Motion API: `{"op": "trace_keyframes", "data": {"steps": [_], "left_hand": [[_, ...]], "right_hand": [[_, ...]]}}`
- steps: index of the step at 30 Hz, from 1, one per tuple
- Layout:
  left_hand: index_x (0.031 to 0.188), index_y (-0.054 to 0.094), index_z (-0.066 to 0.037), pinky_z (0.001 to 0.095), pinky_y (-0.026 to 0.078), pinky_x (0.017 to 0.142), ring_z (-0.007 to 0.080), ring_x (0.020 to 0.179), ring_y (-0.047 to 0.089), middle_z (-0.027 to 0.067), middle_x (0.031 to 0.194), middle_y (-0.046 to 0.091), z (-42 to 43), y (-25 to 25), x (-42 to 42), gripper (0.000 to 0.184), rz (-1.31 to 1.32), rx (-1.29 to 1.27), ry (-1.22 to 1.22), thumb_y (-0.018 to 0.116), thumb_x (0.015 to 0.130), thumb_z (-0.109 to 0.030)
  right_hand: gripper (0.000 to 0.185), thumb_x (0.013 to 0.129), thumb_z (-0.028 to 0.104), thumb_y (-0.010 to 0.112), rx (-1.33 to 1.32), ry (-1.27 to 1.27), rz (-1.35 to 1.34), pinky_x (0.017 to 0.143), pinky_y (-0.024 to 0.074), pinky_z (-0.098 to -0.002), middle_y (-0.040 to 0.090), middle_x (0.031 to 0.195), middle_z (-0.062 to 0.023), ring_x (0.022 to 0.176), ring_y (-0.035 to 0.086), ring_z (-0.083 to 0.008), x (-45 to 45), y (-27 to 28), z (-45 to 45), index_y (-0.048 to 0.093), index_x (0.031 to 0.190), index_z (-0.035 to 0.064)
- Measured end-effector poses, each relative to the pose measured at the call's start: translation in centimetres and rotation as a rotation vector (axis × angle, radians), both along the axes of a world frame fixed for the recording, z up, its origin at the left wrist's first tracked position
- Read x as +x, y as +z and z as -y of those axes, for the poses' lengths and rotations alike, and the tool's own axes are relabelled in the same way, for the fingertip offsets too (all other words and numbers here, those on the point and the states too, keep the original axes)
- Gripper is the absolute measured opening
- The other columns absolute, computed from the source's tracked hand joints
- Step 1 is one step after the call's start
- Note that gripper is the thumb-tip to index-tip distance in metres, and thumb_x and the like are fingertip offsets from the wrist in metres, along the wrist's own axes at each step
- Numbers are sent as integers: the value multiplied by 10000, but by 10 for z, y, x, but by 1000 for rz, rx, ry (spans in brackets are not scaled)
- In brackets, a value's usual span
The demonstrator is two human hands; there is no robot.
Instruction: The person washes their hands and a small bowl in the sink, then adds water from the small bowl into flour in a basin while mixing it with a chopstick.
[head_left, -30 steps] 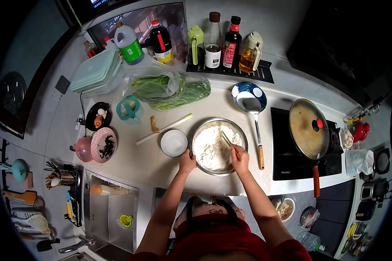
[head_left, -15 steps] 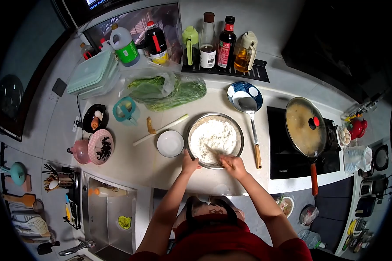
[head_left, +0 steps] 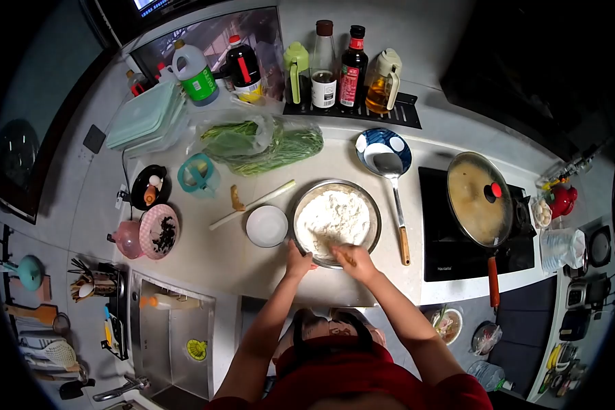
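Note:
A metal bowl [head_left: 374, 236] of white flour [head_left: 335, 217] stands on the counter in front of me. My left hand [head_left: 298, 261] is closed on its near-left rim. Over the near-right rim, my right hand [head_left: 355, 262] is closed around what look like chopsticks [head_left: 333, 244], their tips down in the flour; the fingers hide most of them. Just left of the metal bowl sits a small white bowl [head_left: 266, 226]. Beyond that lie a leek stalk [head_left: 253, 204] and a piece of ginger [head_left: 236, 198].
A spatula [head_left: 402, 225] rests in a blue bowl [head_left: 365, 140] at the right. Further right, a lidded pan [head_left: 468, 198] is on the cooktop [head_left: 444, 253]. Bagged greens [head_left: 280, 147] and several bottles [head_left: 323, 75] line the back. The sink [head_left: 174, 342] is at lower left.
My right hand has shifted slightly left along the near rim, and the flour has been moved about. My left hand stays on the bowl.

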State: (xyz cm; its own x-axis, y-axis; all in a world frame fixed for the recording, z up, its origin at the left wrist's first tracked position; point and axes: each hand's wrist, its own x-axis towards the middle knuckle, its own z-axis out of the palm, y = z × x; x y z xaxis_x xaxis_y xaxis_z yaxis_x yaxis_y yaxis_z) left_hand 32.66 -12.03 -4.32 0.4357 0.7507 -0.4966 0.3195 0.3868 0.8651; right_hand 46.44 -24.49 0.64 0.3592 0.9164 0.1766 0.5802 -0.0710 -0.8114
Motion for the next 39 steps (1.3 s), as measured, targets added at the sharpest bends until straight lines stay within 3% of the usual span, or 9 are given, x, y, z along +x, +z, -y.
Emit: {"op": "trace_keyframes", "data": {"steps": [7,12,18,24,28,29,34,36,39], "left_hand": [[1302,161,15,345,556,488,322,694,636,262,1089,499,-6,-22,0,684,-107,219,-46,552,742,53],[1313,187,14,367,540,671,371,866,595,283,1116,486,-1,-48,6,707,-267,577,-39,574,722,32],[1313,168,-12,395,566,492,356,820,618,250,1118,479,9,-50,10,669,-9,208,77,558,771,19],[1340,97,-34,340,574,486,296,650,634,228,1063,513,-15,-30,7,669,13,-103,9,491,804,39],[1333,112,-79,352,579,499,318,791,618,234,1163,439,-5,-2,12,677,-22,12,23,475,784,81],[1332,113,-93,360,579,499,325,829,608,234,1190,413,3,6,14,684,3,33,35,471,778,93],[1328,111,-131,393,575,520,335,925,563,213,1210,390,23,-19,12,706,84,-73,89,472,771,107],[1304,174,-109,377,555,477,297,906,576,194,1089,481,26,-36,6,632,-11,379,8,508,794,59],[1242,231,-8,359,552,463,246,646,634,198,1014,518,17,-19,1,489,111,-184,111,498,833,2]], "right_hand": [[157,819,111,582,-85,-486,-48,530,466,-344,600,706,-212,583,595,-309,26,67,35,641,894,-14],[207,851,103,544,20,-347,40,539,447,-273,609,716,-166,565,555,-160,31,-6,-6,610,1006,-17],[193,836,93,547,69,22,35,497,431,-324,579,700,-194,508,544,-217,-4,19,-3,619,1000,20],[148,808,65,573,41,-278,-55,454,421,-312,583,672,-201,463,544,-222,14,41,37,640,925,5],[113,800,41,558,45,-567,25,421,403,-335,562,584,-179,424,532,-270,36,25,30,635,864,-11],[164,827,46,541,-95,-534,22,506,460,-269,617,647,-157,534,598,-169,32,22,27,626,937,-41],[164,809,71,551,124,-259,50,555,473,-353,597,707,-208,607,624,-255,-47,-3,-11,626,926,-16],[157,823,87,553,137,-226,101,539,469,-345,599,727,-217,574,611,-252,-63,10,-14,632,913,-14],[163,830,94,554,59,-273,4,515,462,-321,606,723,-212,521,581,-244,-43,18,5,632,914,-22]]}}
